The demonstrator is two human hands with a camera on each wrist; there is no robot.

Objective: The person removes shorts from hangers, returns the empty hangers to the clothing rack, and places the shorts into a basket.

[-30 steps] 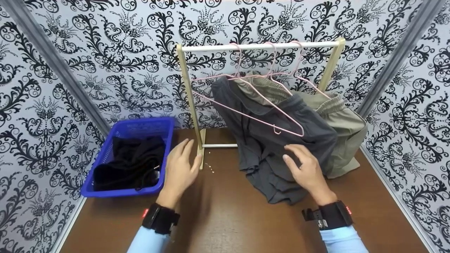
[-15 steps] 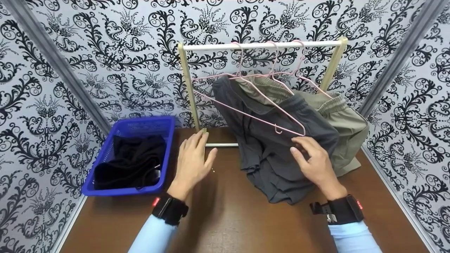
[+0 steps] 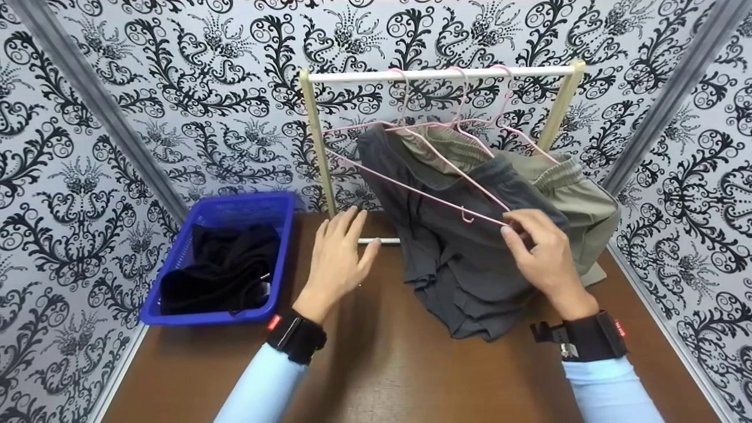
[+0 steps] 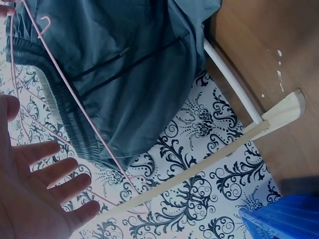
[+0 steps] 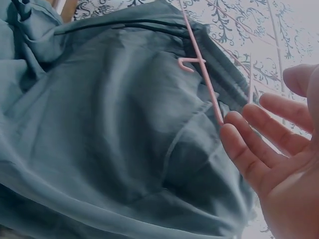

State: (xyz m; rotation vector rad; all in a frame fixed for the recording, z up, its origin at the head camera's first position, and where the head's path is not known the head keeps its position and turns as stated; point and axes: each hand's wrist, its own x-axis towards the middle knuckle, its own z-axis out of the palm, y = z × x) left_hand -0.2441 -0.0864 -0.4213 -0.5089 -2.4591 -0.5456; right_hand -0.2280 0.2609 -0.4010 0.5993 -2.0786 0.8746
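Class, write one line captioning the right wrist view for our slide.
Right hand at one end of a pink hanger, grey drawstring shorts behind it.

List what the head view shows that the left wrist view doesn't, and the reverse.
Only the head view: the black garment lying in the blue basket, the rack's top bar, and the light blue sleeves.

Only the left wrist view: the palm side of the left hand, and the rack's left foot, hidden behind that hand in the head view.

Both: the dark grey garment, a pink hanger, the patterned wall, and at least part of the basket.
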